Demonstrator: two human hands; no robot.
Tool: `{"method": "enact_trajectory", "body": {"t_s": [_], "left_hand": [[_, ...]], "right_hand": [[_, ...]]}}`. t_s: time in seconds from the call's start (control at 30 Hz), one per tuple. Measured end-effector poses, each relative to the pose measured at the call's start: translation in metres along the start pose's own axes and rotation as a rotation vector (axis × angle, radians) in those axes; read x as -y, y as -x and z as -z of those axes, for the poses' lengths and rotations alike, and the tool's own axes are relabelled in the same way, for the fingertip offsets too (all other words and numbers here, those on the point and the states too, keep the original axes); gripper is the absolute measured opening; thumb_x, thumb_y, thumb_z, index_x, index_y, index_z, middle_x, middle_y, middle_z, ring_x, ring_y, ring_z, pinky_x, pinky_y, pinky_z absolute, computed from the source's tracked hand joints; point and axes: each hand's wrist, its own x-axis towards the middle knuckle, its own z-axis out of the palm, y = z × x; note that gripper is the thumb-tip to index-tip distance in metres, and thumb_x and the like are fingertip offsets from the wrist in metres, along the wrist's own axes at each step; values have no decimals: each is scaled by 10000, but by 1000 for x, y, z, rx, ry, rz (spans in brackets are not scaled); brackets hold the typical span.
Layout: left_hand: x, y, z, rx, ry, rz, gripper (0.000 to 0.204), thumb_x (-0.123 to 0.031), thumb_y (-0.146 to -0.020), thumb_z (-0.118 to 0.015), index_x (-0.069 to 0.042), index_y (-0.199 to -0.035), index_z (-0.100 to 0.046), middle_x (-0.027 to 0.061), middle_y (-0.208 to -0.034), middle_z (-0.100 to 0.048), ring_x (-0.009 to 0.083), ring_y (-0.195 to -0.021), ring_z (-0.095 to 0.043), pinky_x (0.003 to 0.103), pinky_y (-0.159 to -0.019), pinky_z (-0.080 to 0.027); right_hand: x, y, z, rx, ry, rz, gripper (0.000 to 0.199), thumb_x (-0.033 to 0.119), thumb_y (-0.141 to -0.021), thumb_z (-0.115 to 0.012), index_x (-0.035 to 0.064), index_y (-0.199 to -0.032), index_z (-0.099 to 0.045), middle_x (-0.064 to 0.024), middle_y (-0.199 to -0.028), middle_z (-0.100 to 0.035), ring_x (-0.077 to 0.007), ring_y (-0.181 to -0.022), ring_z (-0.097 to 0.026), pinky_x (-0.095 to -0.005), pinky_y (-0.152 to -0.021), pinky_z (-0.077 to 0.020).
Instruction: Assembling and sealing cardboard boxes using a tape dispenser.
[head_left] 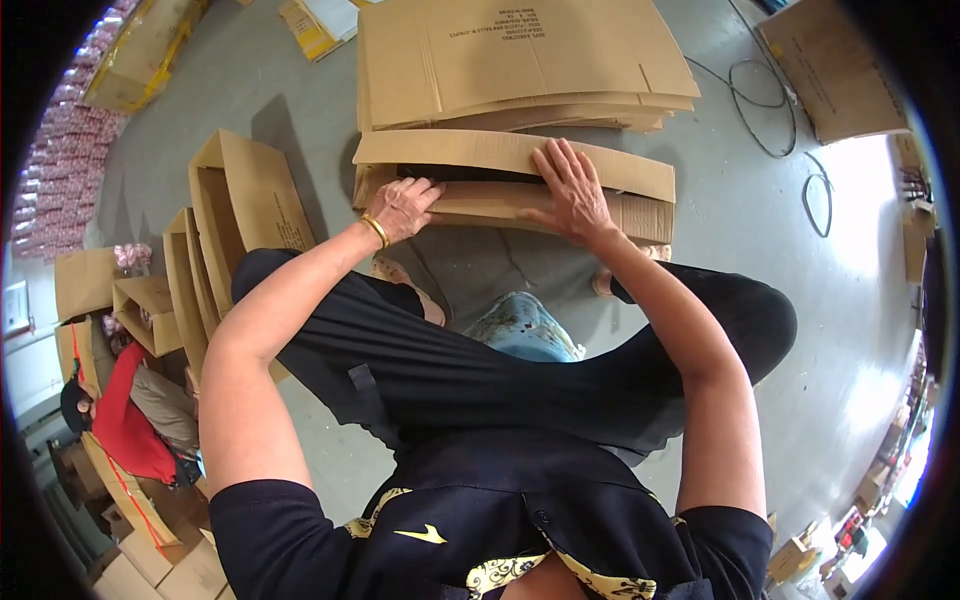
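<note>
The left hand (402, 208) is half closed, its fingers bent together over the near edge of the slot in a long, low cardboard box (648, 221); its fingertips are partly lost in the gap, so whether they pinch the cardboard I cannot tell. The right hand (574, 195) is opened wide and nearly flat, fingers laid over the far flap (450, 150) and thumb reaching back to the near flap (490, 198), so that it bridges the slot. Counted, there is one such box under the two hands, set on the grey floor (330, 460) in front of the person, with two long flaps and one dark slot between them. One gold-coloured bangle (376, 231) circles the left wrist. Just beyond the box lies one stack of flattened cartons (530, 65), printed on top. One stained light-blue object (525, 330) sits between the person's two knees. Two loops of dark cable (819, 205) lie to the right, near one brown carton (830, 70). Well off to the left is one co-worker in a red top (130, 425).
</note>
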Motion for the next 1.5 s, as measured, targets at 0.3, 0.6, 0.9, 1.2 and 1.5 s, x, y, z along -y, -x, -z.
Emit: {"method": "enact_trajectory", "body": {"t_s": [0.3, 0.6, 0.9, 1.2, 1.5], "left_hand": [[34, -18, 48, -398, -121, 250, 820, -528, -768, -599, -72, -1378, -296, 188, -1400, -288, 334, -1271, -311, 423, -1032, -267], [-15, 26, 46, 453, 364, 658, 894, -509, -716, -663, 7, -1343, -290, 252, -1355, -264, 361, -1269, -313, 380, -1043, -300], [-11, -67, 21, 320, 280, 430, 837, -578, -784, -543, -31, -1364, -289, 234, -1313, -401, 365, -1223, -385, 392, -1017, -328], [-58, -100, -25, -213, 100, 339, 596, -582, -789, -525, -104, -1144, -493, 102, -1005, -556, 265, -982, -525, 393, -788, -382], [-58, -103, -3, 247, 255, 276, 615, -588, -760, -570, -62, -1071, -500, 145, -1059, -521, 321, -1016, -503, 405, -865, -402]], "right_hand": [[-16, 5, -5, -15, 31, 40, 830, 616, -703, -592, 72, -1304, -411, -188, -1361, -357, -337, -1289, -307, -490, -1036, -241], [-40, 25, 4, 104, -76, 190, 783, 560, -731, -597, 85, -1322, -403, -150, -1407, -319, -286, -1314, -290, -500, -1031, -244], [-32, 13, 3, 88, -47, 182, 725, 514, -756, -585, 102, -1325, -409, -140, -1399, -339, -271, -1310, -302, -504, -1027, -229], [-75, 10, 20, -33, 120, -48, 716, 524, -751, -593, 143, -1326, -402, -116, -1409, -304, -266, -1342, -210, -522, -1044, -181], [-110, 71, 41, -123, 14, -766, 645, 501, -811, -546, 80, -1274, -385, -179, -1144, -486, -344, -1069, -478, -442, -857, -422]]}}
